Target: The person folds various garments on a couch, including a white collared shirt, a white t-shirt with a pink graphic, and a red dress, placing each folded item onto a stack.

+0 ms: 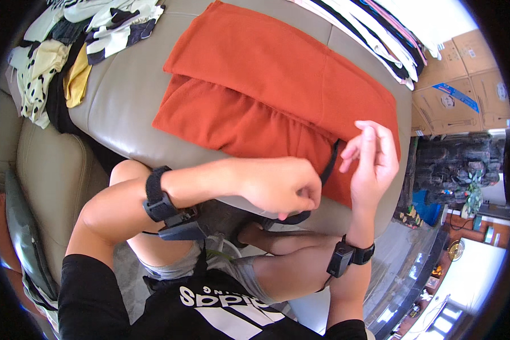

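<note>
A rust-red cloth garment (255, 72) lies folded in layers on a grey-beige leather sofa seat (119, 106), its upper flap over a gathered lower part. A black strap (332, 161) comes out from its lower right part and passes behind my left hand (287, 185). That hand is curled, palm down, over the garment's near edge. Its fingertips are partly hidden, so whether it grips the strap is unclear. Some black material (297, 218) shows just below it. My right hand (374, 163) is raised over the garment's right end, fingers loosely bent and apart, with nothing in it.
Patterned clothes (42, 80) and a yellow cloth (77, 78) are heaped at the upper left. A row of layered garments (378, 38) lies at the upper right, near cardboard boxes (446, 97). My bare knees are close to the sofa's front edge.
</note>
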Demonstrator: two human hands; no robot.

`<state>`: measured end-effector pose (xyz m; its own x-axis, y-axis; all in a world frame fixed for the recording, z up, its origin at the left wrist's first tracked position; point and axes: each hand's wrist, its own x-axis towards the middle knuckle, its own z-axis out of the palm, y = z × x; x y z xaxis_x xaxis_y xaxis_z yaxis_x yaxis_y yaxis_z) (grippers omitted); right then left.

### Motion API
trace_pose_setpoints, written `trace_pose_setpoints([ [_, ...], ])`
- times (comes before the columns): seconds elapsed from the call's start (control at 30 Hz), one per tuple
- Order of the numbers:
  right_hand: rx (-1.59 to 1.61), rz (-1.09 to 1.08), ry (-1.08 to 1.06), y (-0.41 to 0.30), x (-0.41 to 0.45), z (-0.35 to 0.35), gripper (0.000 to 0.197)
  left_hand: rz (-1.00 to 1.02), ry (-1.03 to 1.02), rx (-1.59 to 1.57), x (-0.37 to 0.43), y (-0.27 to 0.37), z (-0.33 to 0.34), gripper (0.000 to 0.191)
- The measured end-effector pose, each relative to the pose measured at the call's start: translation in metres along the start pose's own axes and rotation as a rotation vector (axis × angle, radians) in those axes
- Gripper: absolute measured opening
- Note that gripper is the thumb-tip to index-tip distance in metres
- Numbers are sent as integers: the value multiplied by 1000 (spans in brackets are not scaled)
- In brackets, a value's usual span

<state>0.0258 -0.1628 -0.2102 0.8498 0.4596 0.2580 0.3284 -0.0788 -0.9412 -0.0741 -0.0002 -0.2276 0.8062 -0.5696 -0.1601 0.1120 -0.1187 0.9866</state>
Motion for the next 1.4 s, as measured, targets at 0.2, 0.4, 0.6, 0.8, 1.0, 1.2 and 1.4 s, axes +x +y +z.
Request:
trace_pose_setpoints([
  [0.2,49,21,-186,-4,-8,-12,30,176,332,-299,-21,18,-36,28],
  [0.4,122,35,-446,-6,-20,22,83,311,598,-257,-23,5,-49,28],
  [0.6,175,9,-334,9,-25,47,73,309,523,-188,-16,-10,-54,25],
  [0.8,155,168,-370,17,-12,34,35,348,596,605,-24,-6,-41,32],
  [1.0,217,247,-376,11,-8,32,50,257,628,810,-32,-4,-36,16],
  [1.2,223,242,-351,14,-1,18,40,100,697,975,-42,-8,-48,16],
  [1.4,145,223,-313,25,2,6,17,139,747,1004,-45,-11,-49,12],
])
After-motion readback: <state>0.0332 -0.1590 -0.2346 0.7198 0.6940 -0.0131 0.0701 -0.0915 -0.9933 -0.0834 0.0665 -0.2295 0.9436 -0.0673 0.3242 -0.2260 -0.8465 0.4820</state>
